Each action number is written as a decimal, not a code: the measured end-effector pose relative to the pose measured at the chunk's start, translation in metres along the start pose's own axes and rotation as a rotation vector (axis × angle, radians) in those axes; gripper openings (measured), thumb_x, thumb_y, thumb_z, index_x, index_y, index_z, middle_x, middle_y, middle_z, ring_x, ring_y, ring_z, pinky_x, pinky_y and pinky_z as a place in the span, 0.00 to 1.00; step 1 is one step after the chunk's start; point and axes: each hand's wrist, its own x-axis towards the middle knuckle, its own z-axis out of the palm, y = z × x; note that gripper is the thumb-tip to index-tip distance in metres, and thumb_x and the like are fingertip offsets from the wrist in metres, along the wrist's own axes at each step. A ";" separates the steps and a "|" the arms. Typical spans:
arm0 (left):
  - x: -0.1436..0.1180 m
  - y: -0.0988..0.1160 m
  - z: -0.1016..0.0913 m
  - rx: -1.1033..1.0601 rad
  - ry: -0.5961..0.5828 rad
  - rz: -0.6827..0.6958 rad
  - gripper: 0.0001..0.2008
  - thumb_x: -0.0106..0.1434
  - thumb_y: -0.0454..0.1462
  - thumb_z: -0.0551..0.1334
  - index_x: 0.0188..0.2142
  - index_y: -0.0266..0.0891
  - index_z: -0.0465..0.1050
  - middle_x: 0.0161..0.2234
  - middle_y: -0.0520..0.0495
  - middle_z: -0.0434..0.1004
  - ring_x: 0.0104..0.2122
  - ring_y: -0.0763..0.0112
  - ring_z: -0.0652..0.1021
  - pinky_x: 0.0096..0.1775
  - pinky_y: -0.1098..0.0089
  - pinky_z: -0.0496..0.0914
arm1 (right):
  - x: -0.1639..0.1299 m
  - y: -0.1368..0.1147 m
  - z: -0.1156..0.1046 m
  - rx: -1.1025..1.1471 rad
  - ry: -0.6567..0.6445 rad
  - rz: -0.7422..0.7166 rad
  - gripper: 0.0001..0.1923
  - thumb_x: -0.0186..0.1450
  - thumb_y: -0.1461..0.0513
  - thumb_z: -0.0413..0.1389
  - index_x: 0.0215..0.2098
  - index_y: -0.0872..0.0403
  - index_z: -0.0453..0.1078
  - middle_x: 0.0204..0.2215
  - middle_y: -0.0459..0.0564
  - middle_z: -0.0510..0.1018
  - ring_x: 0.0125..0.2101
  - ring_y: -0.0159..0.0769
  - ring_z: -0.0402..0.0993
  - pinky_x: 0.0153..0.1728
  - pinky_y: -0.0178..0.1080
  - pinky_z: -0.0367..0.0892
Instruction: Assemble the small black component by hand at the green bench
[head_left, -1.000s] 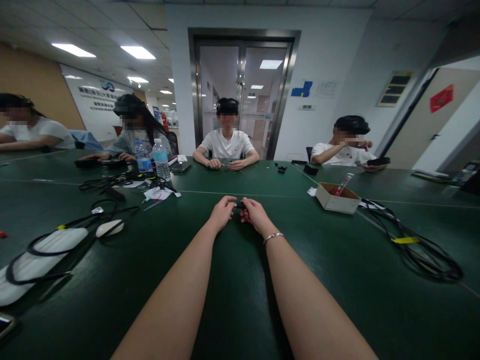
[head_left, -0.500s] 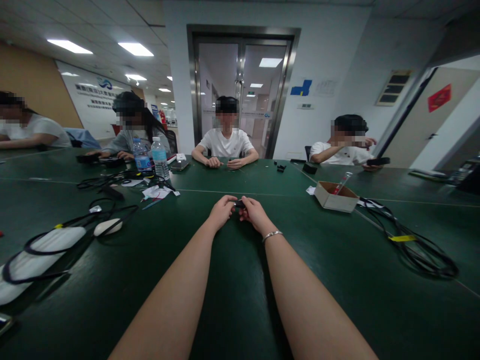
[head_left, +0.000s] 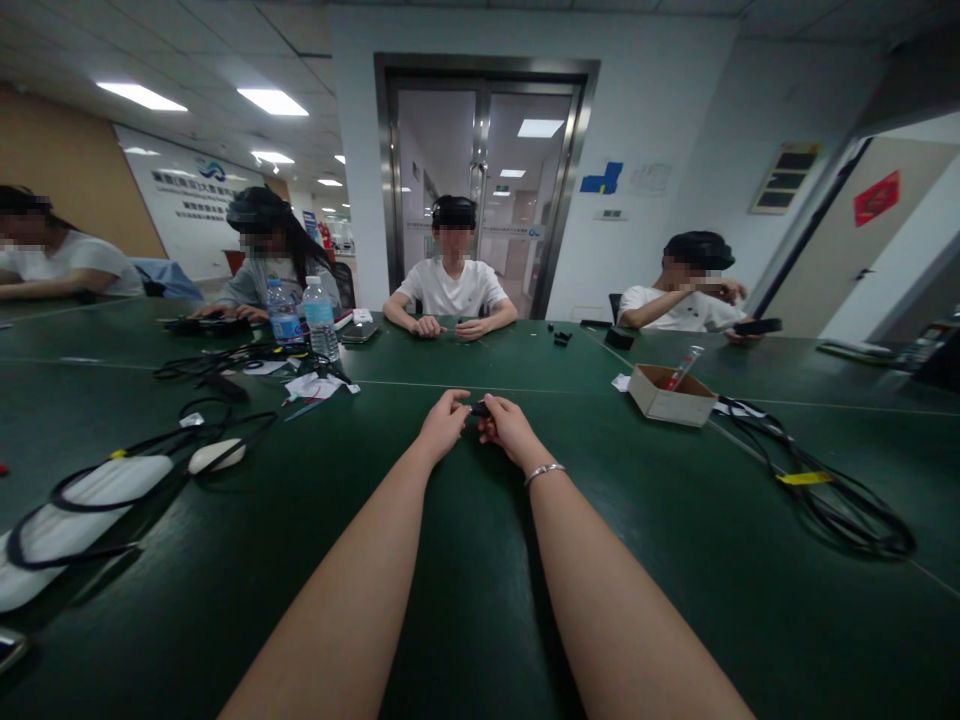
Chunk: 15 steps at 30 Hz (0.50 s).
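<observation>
Between both hands: small black object (head_left: 478,409), mostly hidden

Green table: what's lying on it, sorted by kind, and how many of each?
Water bottles: 2
Cardboard boxes: 1
Black cable bundles: 2 clear ones
White mouse-like objects: 1
Small black items between the hands: 1
Total: 7

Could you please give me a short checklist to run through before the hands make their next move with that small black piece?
1. Small black piece held between both hands: ok.
2. Left hand closed on it: ok.
3. Right hand closed on it: ok.
4. Green table bare just around the hands: ok.
5. Cardboard box and black cables lie apart from the hands: ok.
6. How the piece is oriented: cannot tell.
</observation>
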 end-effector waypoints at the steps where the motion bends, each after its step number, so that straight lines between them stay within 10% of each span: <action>1: 0.000 0.001 0.000 -0.008 -0.006 -0.010 0.14 0.63 0.37 0.53 0.48 0.38 0.66 0.27 0.52 0.67 0.21 0.78 0.67 0.22 0.78 0.61 | 0.000 0.000 0.000 -0.002 0.002 0.003 0.11 0.71 0.59 0.48 0.33 0.57 0.64 0.13 0.41 0.66 0.11 0.25 0.59 0.13 0.27 0.64; 15: -0.001 0.002 0.000 0.026 -0.013 0.002 0.12 0.64 0.37 0.52 0.44 0.37 0.69 0.24 0.53 0.65 0.21 0.78 0.66 0.21 0.79 0.60 | 0.001 0.002 0.000 -0.006 -0.014 -0.008 0.11 0.71 0.60 0.48 0.32 0.57 0.64 0.14 0.41 0.67 0.11 0.25 0.59 0.13 0.27 0.65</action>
